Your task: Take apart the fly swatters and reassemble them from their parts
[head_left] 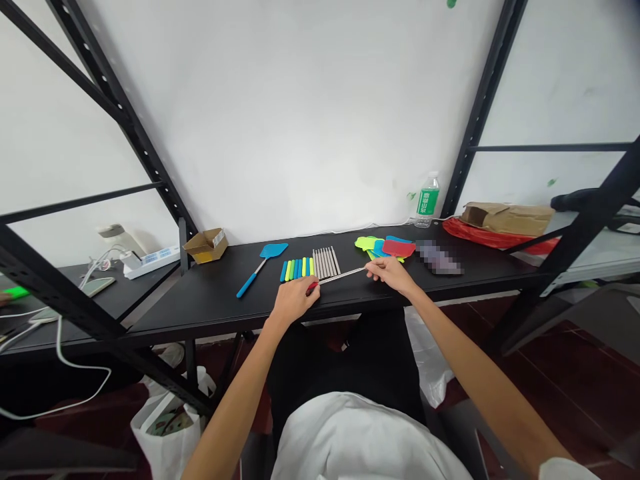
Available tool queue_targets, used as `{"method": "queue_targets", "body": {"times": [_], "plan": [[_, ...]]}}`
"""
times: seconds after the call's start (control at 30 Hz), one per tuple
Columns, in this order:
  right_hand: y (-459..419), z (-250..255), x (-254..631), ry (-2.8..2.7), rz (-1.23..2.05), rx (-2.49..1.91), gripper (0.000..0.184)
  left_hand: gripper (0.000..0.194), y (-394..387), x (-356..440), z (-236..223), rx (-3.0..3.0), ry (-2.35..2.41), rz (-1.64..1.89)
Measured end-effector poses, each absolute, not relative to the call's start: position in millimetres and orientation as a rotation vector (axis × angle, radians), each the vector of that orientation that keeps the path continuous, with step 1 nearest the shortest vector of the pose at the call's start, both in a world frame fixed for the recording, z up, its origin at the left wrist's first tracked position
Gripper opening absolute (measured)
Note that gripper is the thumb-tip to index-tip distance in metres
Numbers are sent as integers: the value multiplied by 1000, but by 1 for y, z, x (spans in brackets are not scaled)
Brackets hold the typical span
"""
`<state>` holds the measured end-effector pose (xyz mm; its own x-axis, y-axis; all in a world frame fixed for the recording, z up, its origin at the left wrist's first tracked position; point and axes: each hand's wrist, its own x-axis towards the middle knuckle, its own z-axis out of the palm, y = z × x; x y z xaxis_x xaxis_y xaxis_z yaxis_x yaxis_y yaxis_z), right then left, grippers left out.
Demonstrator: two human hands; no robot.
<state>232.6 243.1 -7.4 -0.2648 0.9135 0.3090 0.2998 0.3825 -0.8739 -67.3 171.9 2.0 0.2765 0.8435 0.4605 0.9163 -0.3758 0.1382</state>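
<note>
My left hand (299, 295) is closed around a short red handle (313, 288) at the near edge of the table. From it a thin metal rod (345, 274) runs right, its far end pinched in my right hand (389, 272). Beyond my left hand, blue, green and yellow handles (297, 269) lie side by side. Beside them is a row of bare metal rods (326, 263). Flat coloured swatter heads, with a red one (399, 248) on top, are piled past my right hand. A whole blue fly swatter (260, 267) rests to the left.
An open cardboard box (206, 246) sits at the table's back left. A water bottle (427, 200) stands at the back right, near a blurred-out item (440, 258). Farther right lies a brown package (507, 217) on red plastic. Black shelf posts (480, 107) rise at both sides.
</note>
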Motion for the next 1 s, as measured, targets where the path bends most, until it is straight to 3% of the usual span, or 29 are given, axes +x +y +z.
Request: {"method": "queue_targets", "body": {"times": [0.3, 0.47, 1.0], "plan": [[243, -10, 231, -1823, 838, -1058, 49, 25, 165, -65, 7, -2407, -1642, -652], [242, -9, 230, -1816, 845, -1080, 53, 36, 164, -65, 9, -2471, -1587, -641], [238, -3, 230, -1718, 993, -1030, 36, 37, 165, -65, 10, -2466, -1653, -640]]}}
